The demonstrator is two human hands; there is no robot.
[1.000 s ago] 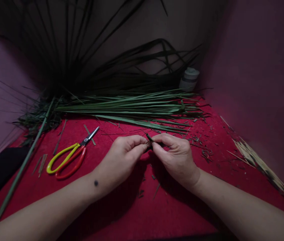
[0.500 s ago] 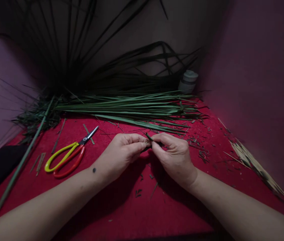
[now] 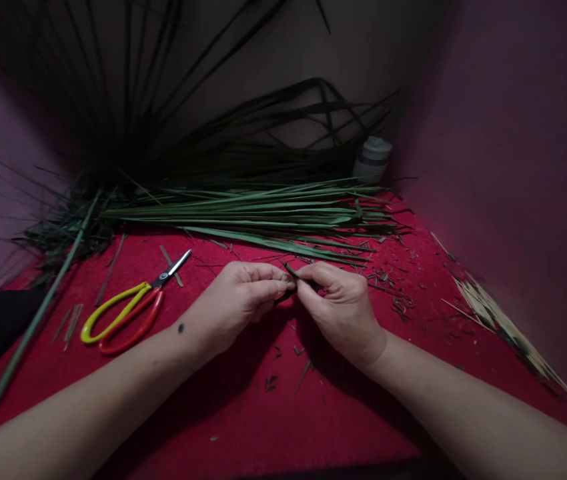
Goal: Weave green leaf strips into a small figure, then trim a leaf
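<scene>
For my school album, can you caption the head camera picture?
Left hand and right hand pinch a dark green strip near scissors and long leaves.

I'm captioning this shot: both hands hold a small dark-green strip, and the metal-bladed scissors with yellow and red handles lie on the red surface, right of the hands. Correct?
One slip: the head view shows the metal-bladed scissors with yellow and red handles lying left of both the left hand and the right hand. The rest stands.
</scene>
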